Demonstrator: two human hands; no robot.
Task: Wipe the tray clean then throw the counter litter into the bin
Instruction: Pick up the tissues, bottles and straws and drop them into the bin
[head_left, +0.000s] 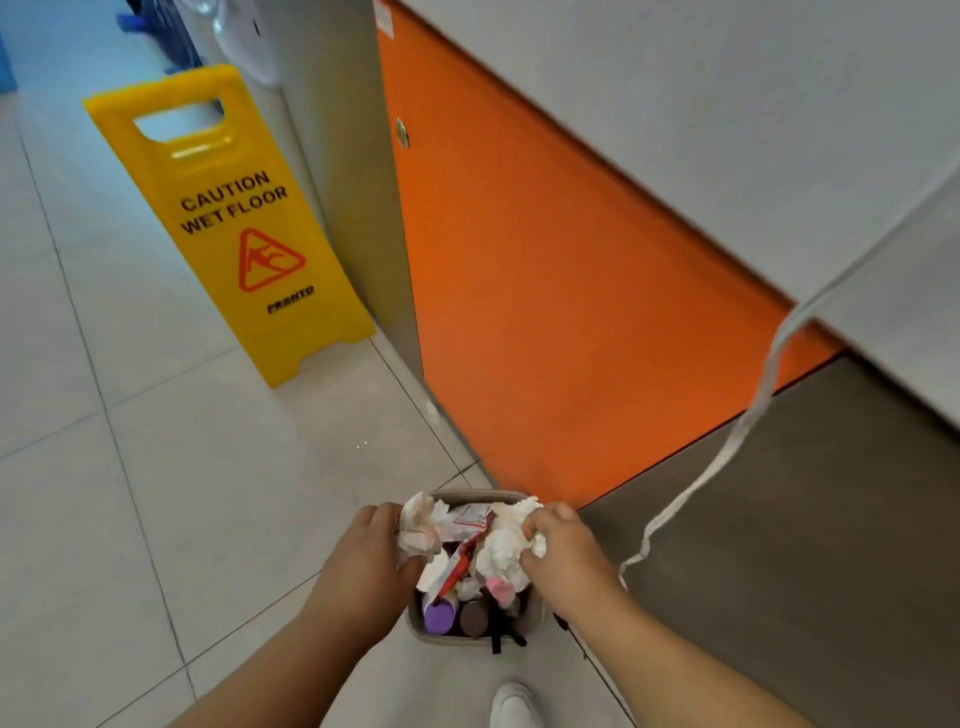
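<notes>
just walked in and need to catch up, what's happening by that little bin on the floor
A person stands over the small bin beside the orange cabinet door. The left hand grips a crumpled tissue and the right hand grips a tissue wad, both right above the bin's opening and not yet dropped. A red wrapper shows between them, and the bin already holds a purple-capped bottle. A yellow wet floor sign stands further along the floor.
</notes>
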